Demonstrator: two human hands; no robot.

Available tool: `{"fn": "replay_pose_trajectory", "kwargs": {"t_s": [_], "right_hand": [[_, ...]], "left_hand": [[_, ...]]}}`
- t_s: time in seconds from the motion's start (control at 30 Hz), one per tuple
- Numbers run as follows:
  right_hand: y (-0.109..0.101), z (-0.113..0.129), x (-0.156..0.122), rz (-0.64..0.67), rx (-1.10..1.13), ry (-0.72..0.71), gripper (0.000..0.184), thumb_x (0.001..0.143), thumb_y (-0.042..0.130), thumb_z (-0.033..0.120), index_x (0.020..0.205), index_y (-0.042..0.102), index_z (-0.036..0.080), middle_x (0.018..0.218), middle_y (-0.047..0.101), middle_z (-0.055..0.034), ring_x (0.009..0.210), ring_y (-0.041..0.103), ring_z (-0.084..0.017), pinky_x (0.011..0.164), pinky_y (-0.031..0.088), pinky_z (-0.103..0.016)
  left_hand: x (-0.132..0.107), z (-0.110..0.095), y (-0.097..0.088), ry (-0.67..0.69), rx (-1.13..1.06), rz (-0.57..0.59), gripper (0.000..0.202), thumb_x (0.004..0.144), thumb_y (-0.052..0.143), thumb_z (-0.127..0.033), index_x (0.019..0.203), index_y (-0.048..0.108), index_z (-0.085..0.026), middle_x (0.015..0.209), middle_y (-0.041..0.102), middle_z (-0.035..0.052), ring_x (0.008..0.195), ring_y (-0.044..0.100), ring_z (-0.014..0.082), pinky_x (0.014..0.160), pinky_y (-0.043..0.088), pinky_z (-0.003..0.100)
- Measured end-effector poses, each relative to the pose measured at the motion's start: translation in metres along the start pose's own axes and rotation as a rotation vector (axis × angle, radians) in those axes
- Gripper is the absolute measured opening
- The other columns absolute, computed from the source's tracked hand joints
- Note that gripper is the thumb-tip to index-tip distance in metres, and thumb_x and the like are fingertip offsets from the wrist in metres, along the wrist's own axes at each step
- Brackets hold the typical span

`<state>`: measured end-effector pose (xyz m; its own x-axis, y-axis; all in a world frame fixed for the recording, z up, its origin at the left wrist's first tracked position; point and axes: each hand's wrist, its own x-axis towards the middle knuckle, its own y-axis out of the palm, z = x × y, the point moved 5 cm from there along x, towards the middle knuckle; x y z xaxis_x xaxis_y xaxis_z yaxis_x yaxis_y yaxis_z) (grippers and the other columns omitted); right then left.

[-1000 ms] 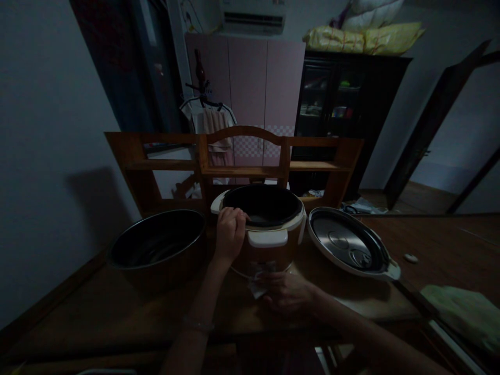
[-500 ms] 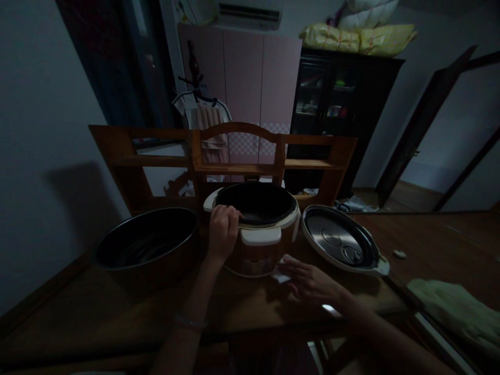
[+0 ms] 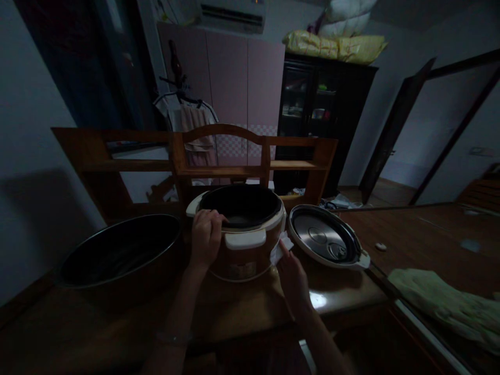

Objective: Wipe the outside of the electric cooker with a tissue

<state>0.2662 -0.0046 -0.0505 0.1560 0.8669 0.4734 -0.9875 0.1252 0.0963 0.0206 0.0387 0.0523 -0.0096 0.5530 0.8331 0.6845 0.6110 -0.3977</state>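
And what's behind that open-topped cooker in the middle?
Behind the cooker stands a wooden shelf, with a pink cabinet farther back. Something white shows just above the cooker's far rim. The cooker covers the shelf's lower middle, so whatever is there can't be seen.

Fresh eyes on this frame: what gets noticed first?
Probably the open brown-and-white cooker at centre, with the left hand at its rim and the right hand holding a white wipe by its right side. Flanking it are a wide black pot on the left and a lid, metal inner face up, on the right. Behind, yellow bundles atop the dark cabinet stand out in the dim room.
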Motion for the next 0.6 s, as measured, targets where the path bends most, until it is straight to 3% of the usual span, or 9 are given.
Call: {"fn": "replay_pose_trajectory", "kwargs": {"t_s": [0.1, 0.13, 0.2, 0.33, 0.43, 0.6], "right_hand": [[0.009, 0.001, -0.022, 0.027, 0.301, 0.154, 0.053, 0.099, 0.042, 0.056, 0.135, 0.065, 0.025, 0.132, 0.069, -0.0072, 0.127, 0.063, -0.026, 0.110, 0.049, -0.050], [0.010, 0.000, -0.030, 0.040, 0.473, 0.269, 0.051, 0.099, 0.043, 0.056, 0.133, 0.066, 0.026, 0.134, 0.068, -0.0072, 0.128, 0.062, -0.027, 0.111, 0.048, -0.052], [0.008, 0.004, -0.042, 0.063, 0.602, 0.382, 0.045, 0.102, 0.040, 0.054, 0.129, 0.068, 0.029, 0.133, 0.069, -0.0053, 0.129, 0.061, -0.027, 0.109, 0.048, -0.053], [-0.007, 0.017, -0.049, 0.036, 0.569, 0.362, 0.035, 0.104, 0.050, 0.045, 0.127, 0.065, 0.023, 0.132, 0.065, -0.0082, 0.123, 0.062, -0.026, 0.104, 0.050, -0.052], [-0.015, 0.023, -0.048, 0.005, 0.531, 0.332, 0.037, 0.100, 0.061, 0.043, 0.131, 0.061, 0.022, 0.138, 0.061, -0.0096, 0.121, 0.062, -0.026, 0.102, 0.053, -0.049], [-0.015, 0.023, -0.052, -0.002, 0.461, 0.298, 0.039, 0.101, 0.045, 0.044, 0.135, 0.062, 0.033, 0.137, 0.066, -0.0022, 0.130, 0.060, -0.025, 0.102, 0.054, -0.049]], "left_hand": [[0.000, 0.000, 0.000, 0.001, 0.004, 0.005, 0.042, 0.104, 0.028, -0.031, 0.079, 0.061, -0.023, 0.088, 0.064, 0.0047, 0.096, 0.057, 0.0232, 0.098, 0.038, 0.041], [0.001, 0.000, 0.000, 0.004, 0.001, 0.000, 0.042, 0.104, 0.028, -0.031, 0.079, 0.061, -0.023, 0.088, 0.064, 0.0046, 0.095, 0.057, 0.0231, 0.098, 0.038, 0.041], [0.001, 0.000, 0.000, 0.008, -0.007, -0.017, 0.043, 0.104, 0.028, -0.031, 0.077, 0.060, -0.023, 0.086, 0.064, 0.0045, 0.094, 0.057, 0.0229, 0.097, 0.039, 0.041], [0.001, -0.001, 0.000, 0.000, -0.003, -0.027, 0.044, 0.104, 0.028, -0.032, 0.076, 0.061, -0.023, 0.085, 0.064, 0.0046, 0.092, 0.057, 0.0230, 0.097, 0.039, 0.041], [0.001, -0.002, 0.000, 0.004, -0.001, -0.017, 0.045, 0.104, 0.027, -0.032, 0.076, 0.061, -0.023, 0.084, 0.064, 0.0046, 0.091, 0.057, 0.0230, 0.096, 0.039, 0.042], [0.000, 0.000, 0.000, 0.006, -0.004, -0.015, 0.045, 0.104, 0.027, -0.033, 0.077, 0.062, -0.023, 0.085, 0.064, 0.0049, 0.094, 0.058, 0.0234, 0.098, 0.039, 0.042]]}}
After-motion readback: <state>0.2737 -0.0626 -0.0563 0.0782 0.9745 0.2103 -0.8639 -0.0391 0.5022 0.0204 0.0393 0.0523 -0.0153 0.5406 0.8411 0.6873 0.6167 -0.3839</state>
